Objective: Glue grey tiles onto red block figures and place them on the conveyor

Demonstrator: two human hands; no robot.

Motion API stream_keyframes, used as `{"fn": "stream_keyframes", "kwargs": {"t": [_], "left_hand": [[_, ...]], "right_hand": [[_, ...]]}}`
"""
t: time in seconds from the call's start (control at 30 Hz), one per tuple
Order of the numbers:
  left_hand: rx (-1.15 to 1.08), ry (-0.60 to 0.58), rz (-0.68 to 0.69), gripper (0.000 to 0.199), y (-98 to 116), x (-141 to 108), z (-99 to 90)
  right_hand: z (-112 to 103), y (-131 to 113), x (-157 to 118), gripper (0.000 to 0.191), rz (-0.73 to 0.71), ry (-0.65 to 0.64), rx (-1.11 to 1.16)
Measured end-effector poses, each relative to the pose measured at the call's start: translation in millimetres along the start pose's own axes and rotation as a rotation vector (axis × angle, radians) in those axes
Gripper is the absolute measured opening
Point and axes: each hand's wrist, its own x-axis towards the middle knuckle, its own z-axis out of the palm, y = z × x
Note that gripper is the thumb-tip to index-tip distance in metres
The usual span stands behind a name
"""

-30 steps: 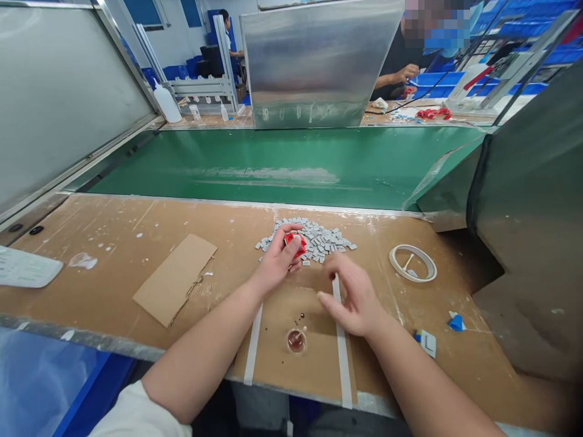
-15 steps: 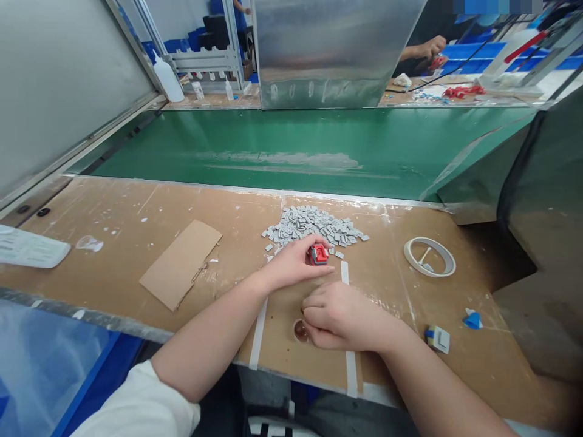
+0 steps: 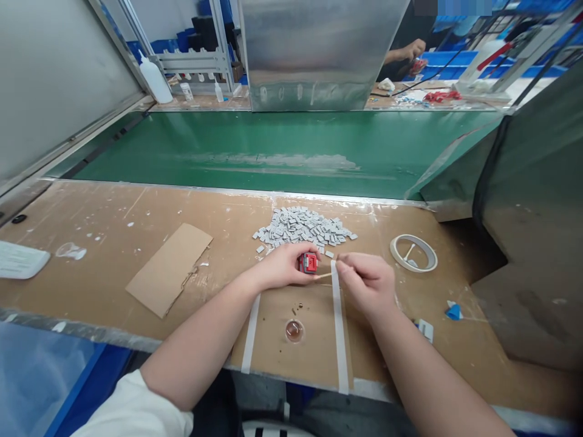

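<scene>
Between the thumb and fingers of my left hand [image 3: 285, 265] is a small red and grey part [image 3: 308, 263], its red face turned up. My right hand [image 3: 368, 280] is closed in a pinch on a thin pale stick [image 3: 324, 275], whose far end points at the red part near my left thumb. A small round clear cup [image 3: 294, 331] with reddish-brown liquid stands below, on cardboard between two white tape strips. Just beyond my left hand lies a heap of small grey rectangular pieces [image 3: 305, 226].
A cardboard piece [image 3: 169, 270] lies at left. To the right are a tape roll [image 3: 413, 253], a blue scrap [image 3: 453, 312] and a small grey-white block [image 3: 426, 330]. Behind the table runs a green belt [image 3: 255, 139]; a person's hands [image 3: 412, 53] show beyond it.
My right hand has moved up and right from beside the cup to the red part, and the stick now shows. The view has shifted slightly to the right.
</scene>
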Motion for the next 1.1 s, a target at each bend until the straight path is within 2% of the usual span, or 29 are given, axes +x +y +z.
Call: {"fn": "stream_keyframes", "kwargs": {"t": [0.1,0.37,0.57,0.73,0.87,0.93,1.0,1.1], "left_hand": [[0.028,0.006,-0.011,0.036,2,0,0.2],[0.136,0.010,-0.021,0.035,3,1,1.2],[0.140,0.012,-0.020,0.035,-1,1,2.6],[0.121,0.021,-0.005,0.033,-3,1,3.2],[0.126,0.024,-0.022,0.029,-1,1,2.9],[0.118,0.021,-0.026,0.030,-1,1,2.5],[0.106,0.024,-0.011,0.030,-1,2,2.0],[0.077,0.035,0.012,0.029,-2,2,1.4]], "right_hand": [[-1,5,1,0.044,0.062,0.124,-0.122],[9,14,4,0.043,0.048,0.063,-0.236],[7,15,2,0.042,-0.003,0.046,-0.369],[7,17,1,0.044,-0.010,-0.056,-0.316],[5,10,3,0.044,-0.001,-0.017,-0.260],[3,3,4,0.043,-0.051,-0.019,-0.156],[4,-4,3,0.042,-0.139,-0.170,0.027],[13,-11,-3,0.041,-0.219,-0.540,0.212]]}}
